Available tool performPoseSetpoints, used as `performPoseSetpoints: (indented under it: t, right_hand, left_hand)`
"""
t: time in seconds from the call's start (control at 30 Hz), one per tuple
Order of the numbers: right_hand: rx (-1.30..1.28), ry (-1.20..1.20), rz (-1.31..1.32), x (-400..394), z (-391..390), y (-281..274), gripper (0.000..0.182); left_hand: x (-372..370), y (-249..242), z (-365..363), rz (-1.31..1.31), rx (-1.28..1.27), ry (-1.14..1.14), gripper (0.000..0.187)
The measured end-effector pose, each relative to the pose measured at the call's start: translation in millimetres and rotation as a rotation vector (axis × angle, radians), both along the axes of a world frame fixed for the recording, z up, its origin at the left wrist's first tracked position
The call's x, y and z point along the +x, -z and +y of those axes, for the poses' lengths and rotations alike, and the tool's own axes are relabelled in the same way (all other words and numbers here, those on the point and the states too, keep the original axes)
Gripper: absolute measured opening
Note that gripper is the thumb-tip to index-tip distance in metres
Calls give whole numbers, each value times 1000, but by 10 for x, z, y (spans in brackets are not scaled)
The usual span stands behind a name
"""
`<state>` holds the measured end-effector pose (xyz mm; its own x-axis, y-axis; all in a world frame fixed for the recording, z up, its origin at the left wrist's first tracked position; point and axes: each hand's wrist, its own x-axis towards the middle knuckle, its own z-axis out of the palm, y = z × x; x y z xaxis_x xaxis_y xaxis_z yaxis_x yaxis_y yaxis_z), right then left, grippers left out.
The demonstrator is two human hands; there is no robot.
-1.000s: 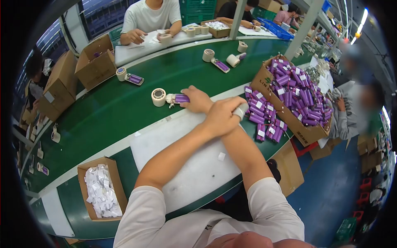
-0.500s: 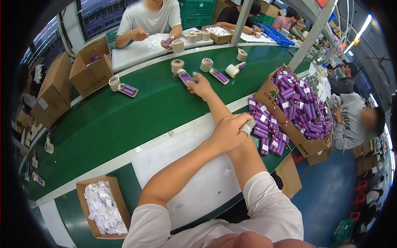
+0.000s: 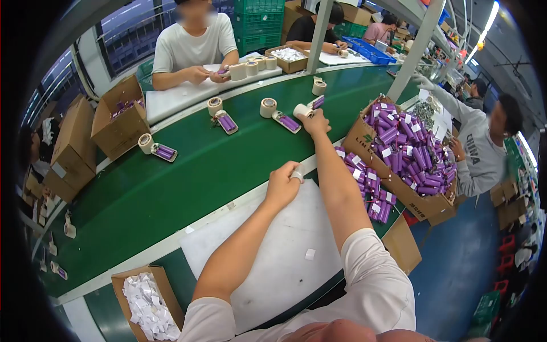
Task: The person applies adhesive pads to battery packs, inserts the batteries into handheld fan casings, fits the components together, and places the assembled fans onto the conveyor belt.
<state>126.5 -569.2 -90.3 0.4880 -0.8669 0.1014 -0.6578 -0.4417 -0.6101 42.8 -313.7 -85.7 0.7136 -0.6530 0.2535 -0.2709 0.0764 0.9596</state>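
Note:
My left hand is closed round a small whitish roll, above the near edge of the green belt. Stretched out over the belt, my right hand has its fingers at a cream tape roll lying on its side; whether it grips the roll is unclear. A purple battery pack lies just beyond that roll. To the left, another purple pack touches an upright cream roll, and a further pack lies beside its own roll.
A cardboard box heaped with purple packs stands at right, with loose packs beside it. White slips fill a box at lower left. A white mat lies before me. Co-workers sit across the belt and at right.
My right hand has moved right from one purple pack to the roll lying on its side. My left hand has come away from my right arm, moving left. The view has shifted slightly.

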Motion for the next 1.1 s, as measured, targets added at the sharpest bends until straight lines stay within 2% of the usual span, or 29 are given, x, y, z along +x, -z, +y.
performPoseSetpoints:
  t: [0.07, 0.2, 0.33, 0.43, 0.57, 0.7, 0.83, 0.87, 0.9, 0.97, 1.0, 1.1]
  right_hand:
    - [49, -49, -129, 41, 7, 59, 70]
    - [-198, -234, -522, 109, 73, 207, 62]
    - [-538, -426, -529, 78, 162, 34, 54]
    - [-766, -537, -570, 9, 493, -305, 49]
    - [-919, -667, -538, 160, 832, -458, 43]
    - [-526, -839, -381, 242, 1377, -495, 45]
    - [-463, -823, -228, 552, 1656, -234, 50]
    - [-502, -813, -116, 571, 1727, -233, 51]
    - [-491, -828, -132, 679, 1711, -121, 51]
    - [-462, -860, -160, 878, 1736, 65, 50]
    - [-449, -914, -118, 959, 1757, 39, 54]
    - [-393, -844, 67, 914, 2051, -107, 60]
  left_hand:
    - [5, 29, 9, -6, 27, -1, 15]
    - [9, 73, 44, -72, 69, 20, 14]
    - [50, 64, 43, -118, 82, 8, 15]
    - [84, 96, 2, -134, 63, -22, 15]
    - [115, 37, 43, -146, 60, -60, 15]
    - [226, -92, 178, -35, -67, -195, 14]
    - [532, -16, 186, 63, -354, -388, 11]
    - [616, -62, 222, 103, -417, -412, 11]
    - [694, -124, 271, 141, -481, -437, 12]
    - [813, -204, 372, 158, -492, -466, 14]
    - [850, -215, 404, 184, -489, -474, 13]
    - [917, -172, 419, 205, -469, -507, 14]
